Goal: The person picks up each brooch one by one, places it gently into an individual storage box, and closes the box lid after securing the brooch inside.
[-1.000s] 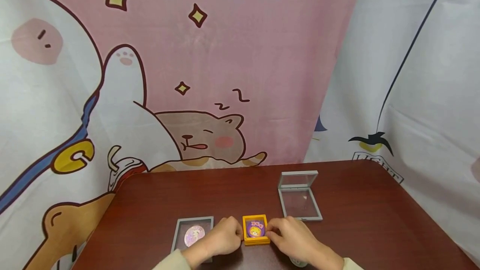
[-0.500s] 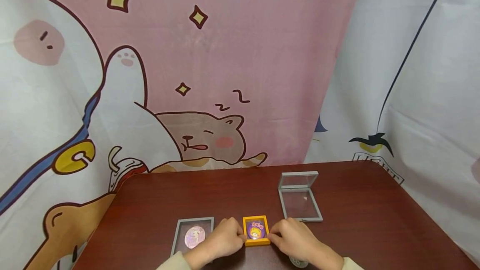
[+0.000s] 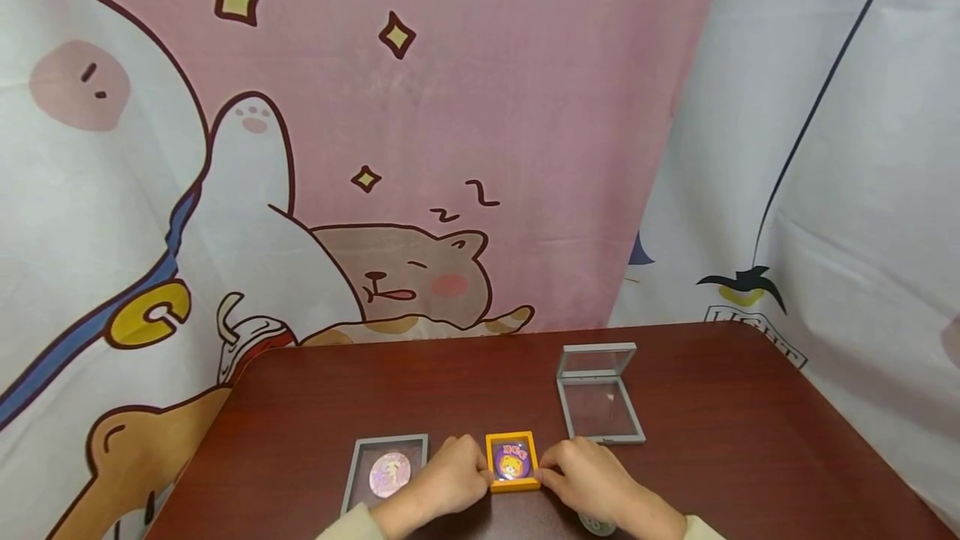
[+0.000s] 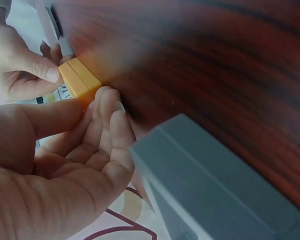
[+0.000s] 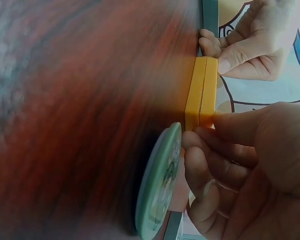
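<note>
Head view: yellow box (image 3: 515, 486) right of a grey frame (image 3: 392, 439)
Left hand (image 3: 452, 475): fingers pinching the box's left edge
Right hand (image 3: 589, 477): fingers pinching its right edge, near a green disc (image 5: 161, 181)

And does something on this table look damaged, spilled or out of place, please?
Nothing looks spilled or damaged. One grey case stands open, unlike the closed yellow case, and a green-rimmed badge lies loose, outside any case.

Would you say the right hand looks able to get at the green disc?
Probably yes: nothing visible stands between the right hand and the green disc beside it, though it may first have to release the yellow case.
</note>
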The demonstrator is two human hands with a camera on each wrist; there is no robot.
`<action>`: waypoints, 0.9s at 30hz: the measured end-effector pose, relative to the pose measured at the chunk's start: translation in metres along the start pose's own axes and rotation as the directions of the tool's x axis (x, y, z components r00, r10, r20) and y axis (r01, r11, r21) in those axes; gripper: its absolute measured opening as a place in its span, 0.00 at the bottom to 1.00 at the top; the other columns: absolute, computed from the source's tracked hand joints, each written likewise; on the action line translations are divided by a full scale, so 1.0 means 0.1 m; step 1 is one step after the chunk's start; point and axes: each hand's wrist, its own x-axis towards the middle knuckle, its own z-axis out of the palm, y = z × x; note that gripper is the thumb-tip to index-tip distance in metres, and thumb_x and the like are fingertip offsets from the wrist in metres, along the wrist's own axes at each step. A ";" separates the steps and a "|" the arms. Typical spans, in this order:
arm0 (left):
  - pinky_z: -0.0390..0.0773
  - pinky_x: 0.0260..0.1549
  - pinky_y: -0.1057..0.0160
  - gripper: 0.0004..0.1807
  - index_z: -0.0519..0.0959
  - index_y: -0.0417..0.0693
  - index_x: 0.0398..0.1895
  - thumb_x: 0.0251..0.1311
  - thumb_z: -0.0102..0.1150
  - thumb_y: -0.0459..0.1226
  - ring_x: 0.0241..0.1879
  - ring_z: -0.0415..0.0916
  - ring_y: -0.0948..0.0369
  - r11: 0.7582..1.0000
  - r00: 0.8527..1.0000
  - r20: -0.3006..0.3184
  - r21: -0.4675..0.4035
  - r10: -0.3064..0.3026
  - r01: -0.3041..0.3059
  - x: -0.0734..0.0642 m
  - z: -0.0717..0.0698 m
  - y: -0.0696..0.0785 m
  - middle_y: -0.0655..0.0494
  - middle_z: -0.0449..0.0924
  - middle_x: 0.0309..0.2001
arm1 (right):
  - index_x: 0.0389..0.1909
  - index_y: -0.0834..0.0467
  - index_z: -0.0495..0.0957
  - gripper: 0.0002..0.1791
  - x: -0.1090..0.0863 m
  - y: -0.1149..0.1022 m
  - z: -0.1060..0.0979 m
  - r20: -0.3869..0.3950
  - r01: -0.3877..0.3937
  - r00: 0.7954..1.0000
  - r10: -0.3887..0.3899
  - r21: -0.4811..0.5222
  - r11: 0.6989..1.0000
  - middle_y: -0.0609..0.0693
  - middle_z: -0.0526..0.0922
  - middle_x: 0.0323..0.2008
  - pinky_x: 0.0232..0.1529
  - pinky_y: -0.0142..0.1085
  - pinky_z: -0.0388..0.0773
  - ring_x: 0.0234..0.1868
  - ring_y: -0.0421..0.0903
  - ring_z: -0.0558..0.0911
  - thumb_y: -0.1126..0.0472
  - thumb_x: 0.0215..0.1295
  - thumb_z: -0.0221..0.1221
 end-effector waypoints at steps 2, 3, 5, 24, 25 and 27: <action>0.61 0.10 0.68 0.26 0.73 0.52 0.01 0.56 0.68 0.30 0.09 0.55 0.75 1.000 1.000 0.002 0.012 0.004 -0.004 0.01 0.02 -0.03 0.73 0.59 0.06 | 0.26 0.48 0.87 0.09 0.00 0.00 0.00 -0.006 -0.001 1.000 0.001 -0.002 1.000 0.32 0.80 0.24 0.23 0.33 0.70 0.24 0.29 0.71 0.56 0.69 0.69; 0.61 0.10 0.67 0.27 0.73 0.52 0.01 0.57 0.68 0.30 0.10 0.55 0.75 1.000 1.000 0.002 0.018 0.006 -0.006 0.02 0.03 -0.04 0.73 0.60 0.06 | 0.27 0.48 0.87 0.09 0.00 0.00 0.01 -0.007 -0.001 1.000 0.001 -0.004 1.000 0.32 0.81 0.25 0.23 0.34 0.70 0.25 0.28 0.72 0.56 0.69 0.69; 0.62 0.09 0.66 0.27 0.73 0.53 0.01 0.57 0.67 0.31 0.09 0.54 0.75 0.999 1.000 -0.005 0.033 0.021 -0.021 0.05 0.10 -0.13 0.73 0.59 0.06 | 0.28 0.48 0.87 0.08 -0.01 0.01 0.00 -0.007 0.000 1.000 0.000 -0.008 1.000 0.32 0.82 0.25 0.23 0.34 0.71 0.25 0.28 0.73 0.56 0.69 0.69; 0.54 0.11 0.71 0.29 0.70 0.52 0.00 0.57 0.67 0.29 0.10 0.52 0.74 0.999 0.999 0.005 -0.008 -0.044 0.044 -0.02 -0.04 0.10 0.74 0.56 0.06 | 0.49 0.47 0.85 0.24 -0.39 0.15 -0.37 0.021 0.002 1.000 0.001 -0.141 0.990 0.42 0.83 0.51 0.43 0.46 0.83 0.50 0.45 0.84 0.34 0.64 0.68; 0.54 0.11 0.71 0.29 0.69 0.52 0.00 0.57 0.67 0.29 0.09 0.52 0.74 0.999 0.999 0.009 -0.008 -0.050 0.050 -0.02 -0.04 0.09 0.74 0.56 0.06 | 0.50 0.47 0.85 0.25 -0.41 0.16 -0.38 0.041 -0.011 0.999 0.017 -0.144 0.989 0.42 0.82 0.51 0.44 0.46 0.83 0.51 0.45 0.83 0.32 0.63 0.68; 0.54 0.11 0.70 0.29 0.69 0.52 0.00 0.57 0.68 0.30 0.10 0.53 0.73 0.999 0.999 0.009 -0.017 -0.041 0.041 -0.01 -0.02 0.05 0.73 0.56 0.06 | 0.51 0.46 0.84 0.28 -0.46 0.19 -0.40 0.080 -0.026 0.996 0.039 -0.155 0.988 0.41 0.81 0.52 0.46 0.47 0.82 0.53 0.46 0.82 0.30 0.60 0.68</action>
